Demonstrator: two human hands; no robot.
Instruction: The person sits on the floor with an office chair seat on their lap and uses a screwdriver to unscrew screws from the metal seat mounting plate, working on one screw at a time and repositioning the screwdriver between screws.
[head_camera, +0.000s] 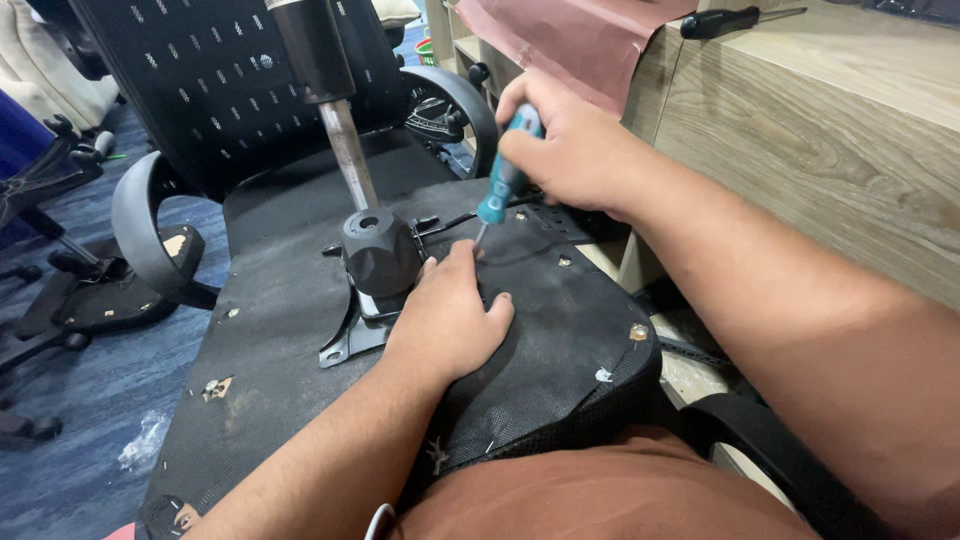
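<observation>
Both forearms are bare to the bottom edge of the view, with no sleeves, watch, bracelet or rings showing. The left hand (447, 318) and the right hand (565, 145) wear no gloves, and the fingernails are short. A rust-brown garment (600, 495) covers the lap at the bottom edge. A thin white cable (378, 520) loops beside it.
</observation>
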